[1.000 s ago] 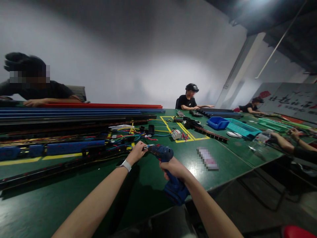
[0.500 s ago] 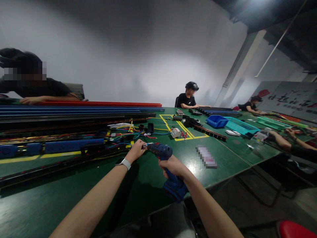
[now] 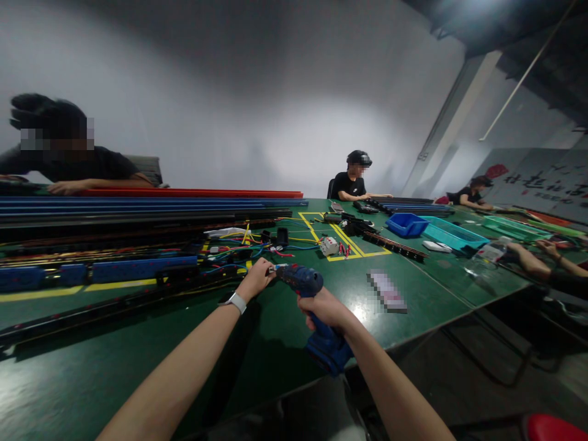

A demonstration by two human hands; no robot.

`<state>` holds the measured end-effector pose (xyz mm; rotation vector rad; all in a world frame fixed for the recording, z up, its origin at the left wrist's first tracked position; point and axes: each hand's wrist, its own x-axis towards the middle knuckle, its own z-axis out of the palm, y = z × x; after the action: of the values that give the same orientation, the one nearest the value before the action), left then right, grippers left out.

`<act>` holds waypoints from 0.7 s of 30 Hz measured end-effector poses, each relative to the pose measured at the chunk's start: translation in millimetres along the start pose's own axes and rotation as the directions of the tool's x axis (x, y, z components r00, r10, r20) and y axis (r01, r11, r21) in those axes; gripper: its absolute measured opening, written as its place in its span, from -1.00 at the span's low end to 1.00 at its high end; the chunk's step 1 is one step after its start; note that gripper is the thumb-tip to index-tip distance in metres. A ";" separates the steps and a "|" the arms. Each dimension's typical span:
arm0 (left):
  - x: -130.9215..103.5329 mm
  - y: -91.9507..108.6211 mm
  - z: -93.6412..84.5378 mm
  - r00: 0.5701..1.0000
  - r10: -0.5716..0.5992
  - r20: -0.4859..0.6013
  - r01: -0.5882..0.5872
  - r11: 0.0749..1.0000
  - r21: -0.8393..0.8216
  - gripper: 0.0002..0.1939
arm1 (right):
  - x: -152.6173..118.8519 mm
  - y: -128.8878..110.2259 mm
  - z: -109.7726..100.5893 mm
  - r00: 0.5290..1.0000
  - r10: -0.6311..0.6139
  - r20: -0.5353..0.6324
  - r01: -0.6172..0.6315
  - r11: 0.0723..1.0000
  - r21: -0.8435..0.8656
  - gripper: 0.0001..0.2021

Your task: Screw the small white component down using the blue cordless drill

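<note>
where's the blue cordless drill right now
In the head view, the blue cordless drill sits low and just right of centre, gripped by the right hand over the green table, its nose at the left hand.

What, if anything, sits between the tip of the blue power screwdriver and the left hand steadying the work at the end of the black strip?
Nothing visible does. The right hand grips the blue power screwdriver, whose tip reaches straight to the left hand at the end of the black strip. What the left hand's fingers pinch is too small to tell.
</note>
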<state>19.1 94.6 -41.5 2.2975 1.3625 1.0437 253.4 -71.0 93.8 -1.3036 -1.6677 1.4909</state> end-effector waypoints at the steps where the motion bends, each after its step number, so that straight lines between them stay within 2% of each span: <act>1: -0.1 0.6 0.0 1.000 -0.004 -0.002 0.004 1.000 -0.002 -0.89 | -0.3 -0.5 0.3 1.000 0.002 -0.003 -0.002 1.000 -0.003 -0.89; 21: -1.4 6.3 -3.0 0.999 -0.028 -0.022 0.027 1.000 -0.014 -0.93 | -1.4 -3.4 0.5 1.000 0.013 0.000 -0.013 1.000 -0.005 -0.90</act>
<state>20.7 89.8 -36.5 2.2570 1.3868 1.0705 252.5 -72.2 97.3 -1.3193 -1.6666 1.4958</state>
